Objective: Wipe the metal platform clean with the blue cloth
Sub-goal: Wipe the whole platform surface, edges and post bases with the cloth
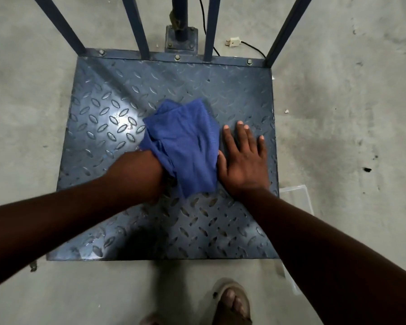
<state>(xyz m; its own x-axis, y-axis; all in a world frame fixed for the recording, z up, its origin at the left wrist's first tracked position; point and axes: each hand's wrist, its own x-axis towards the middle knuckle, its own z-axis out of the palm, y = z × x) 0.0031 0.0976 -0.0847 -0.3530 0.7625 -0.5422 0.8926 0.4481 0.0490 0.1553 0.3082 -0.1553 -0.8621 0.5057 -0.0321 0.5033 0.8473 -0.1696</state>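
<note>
A dark blue metal platform with a raised diamond tread lies on the concrete floor. A crumpled blue cloth rests on its middle. My left hand is at the cloth's lower left edge; its fingers are hidden under the fabric, gripping it. My right hand lies flat on the platform just right of the cloth, fingers spread, its thumb touching the cloth's edge.
Four blue bars and a bolted post rise from the platform's far edge. A white plug with a black cord lies behind. A clear plastic container sits at the right edge. My sandalled foot stands in front.
</note>
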